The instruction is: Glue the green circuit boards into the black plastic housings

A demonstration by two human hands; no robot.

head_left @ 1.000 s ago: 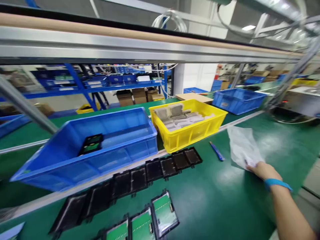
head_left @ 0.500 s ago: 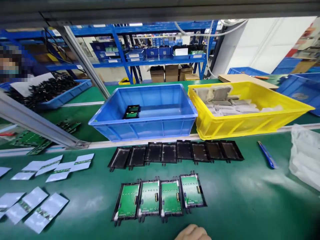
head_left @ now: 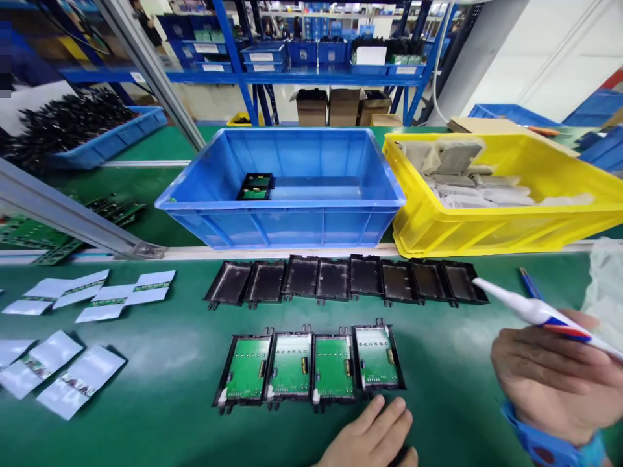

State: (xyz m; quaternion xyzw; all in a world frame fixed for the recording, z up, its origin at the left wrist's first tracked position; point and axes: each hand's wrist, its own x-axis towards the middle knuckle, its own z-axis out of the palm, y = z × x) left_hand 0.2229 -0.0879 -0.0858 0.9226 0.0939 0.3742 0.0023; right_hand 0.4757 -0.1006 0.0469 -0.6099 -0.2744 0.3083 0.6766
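My right hand [head_left: 559,383], wearing a blue wrist strap [head_left: 540,438], grips a white glue tube [head_left: 538,314] with blue and red print. Its long nozzle points up and left, close to the right end of a row of empty black plastic cases [head_left: 333,280]. My left hand [head_left: 374,431] lies at the bottom with fingers stretched out, just below the rightmost of several black cases fitted with green circuit boards [head_left: 378,357]. Whether its fingertips touch that case I cannot tell. White paste shows at corners of the filled cases.
Behind the cases stand a blue bin [head_left: 282,224] with a few boards and a yellow bin [head_left: 506,230] of wrapped parts. White-covered boards [head_left: 82,383] lie at left. A blue pen-like tool [head_left: 529,283] and plastic film [head_left: 606,285] lie at right. A metal post [head_left: 68,211] rises at left.
My right hand has come into view at right with the glue tube. My left hand has moved up toward the filled cases, its fingers now extended. The view has tilted down.
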